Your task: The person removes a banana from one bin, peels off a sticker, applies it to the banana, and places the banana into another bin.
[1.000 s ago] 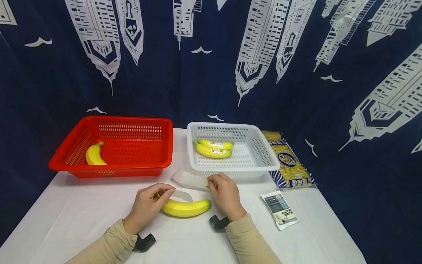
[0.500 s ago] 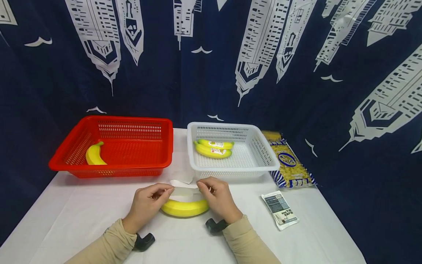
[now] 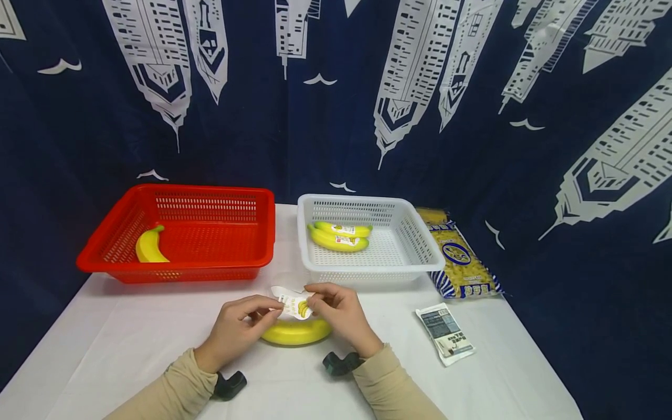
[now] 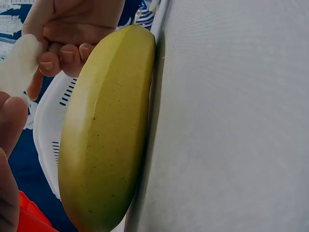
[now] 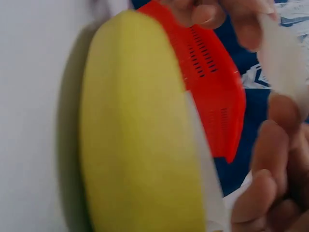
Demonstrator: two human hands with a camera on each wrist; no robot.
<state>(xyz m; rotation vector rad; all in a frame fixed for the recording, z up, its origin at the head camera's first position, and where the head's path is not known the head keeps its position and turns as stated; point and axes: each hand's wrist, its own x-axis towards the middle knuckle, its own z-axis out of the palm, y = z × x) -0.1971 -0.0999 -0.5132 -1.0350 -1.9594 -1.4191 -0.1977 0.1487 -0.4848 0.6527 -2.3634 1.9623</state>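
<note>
Between my two hands a white sticker (image 3: 295,305) with a printed banana picture is stretched. Its left end is pinched by the thumb and forefinger of my left hand (image 3: 238,326). My right hand (image 3: 343,315) pinches the right end in the same way. Right below the sticker a yellow banana (image 3: 296,332) lies on the table, apart from the sticker in the left wrist view. Both wrist views show the pale back of the sticker (image 4: 19,65) and the banana (image 5: 140,125) close up. A piece of white backing paper (image 3: 278,290) lies behind the sticker, partly hidden.
A red basket (image 3: 210,271) at the back left holds one banana (image 3: 150,246). The white basket (image 3: 378,269) beside it holds two bananas with stickers (image 3: 346,240). To the right lie a pasta bag (image 3: 462,262) and a small white packet (image 3: 446,334).
My right hand has moved left, dropped the backing paper and taken the sticker's right end. The sticker has turned so its printed side shows. My left hand has barely moved.
</note>
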